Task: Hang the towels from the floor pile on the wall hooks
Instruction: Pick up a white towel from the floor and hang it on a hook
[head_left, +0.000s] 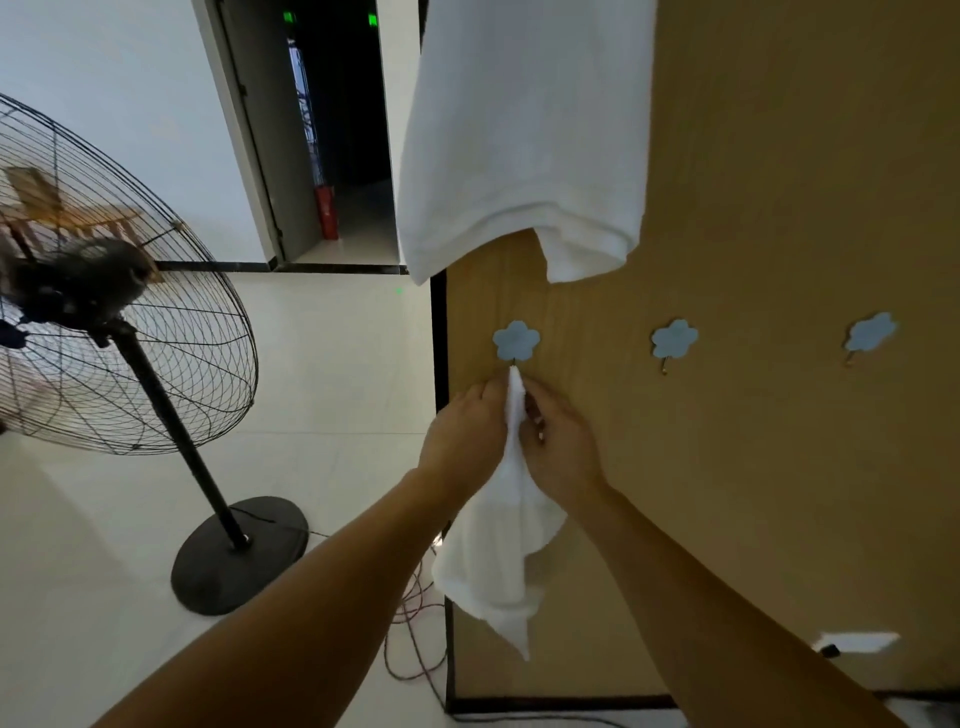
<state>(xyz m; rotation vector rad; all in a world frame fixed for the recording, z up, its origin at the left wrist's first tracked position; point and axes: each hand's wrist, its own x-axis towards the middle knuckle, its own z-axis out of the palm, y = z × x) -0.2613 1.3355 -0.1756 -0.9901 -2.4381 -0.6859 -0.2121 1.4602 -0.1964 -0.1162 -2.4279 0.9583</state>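
The small towel (501, 561) is bunched to a narrow tip that reaches the metal prong of the left hook (516, 340), a blue flower shape on the wooden panel (779, 467). The prong is too small to tell whether the tip is caught on it. The left hand (467, 434) and right hand (561, 444) pinch the cloth just below that tip from either side, fingers curled on it. The left fingertips are hidden behind the back of the hand and the cloth. The rest of the small towel hangs between the forearms, against the panel. Above, a big towel (524, 140) hangs with its top cut off by the frame edge, so what bears it is out of sight. The middle hook (674, 339) and right hook (872, 332) are bare. The fan (119, 280) is cut off at the left edge. Cables (415, 639) on the floor pass behind the small towel. Two green lights (372, 20) over the dark doorway (343, 104) are too blurred to read, and the red fire extinguisher (326, 213) is too small and dim for its label to be read
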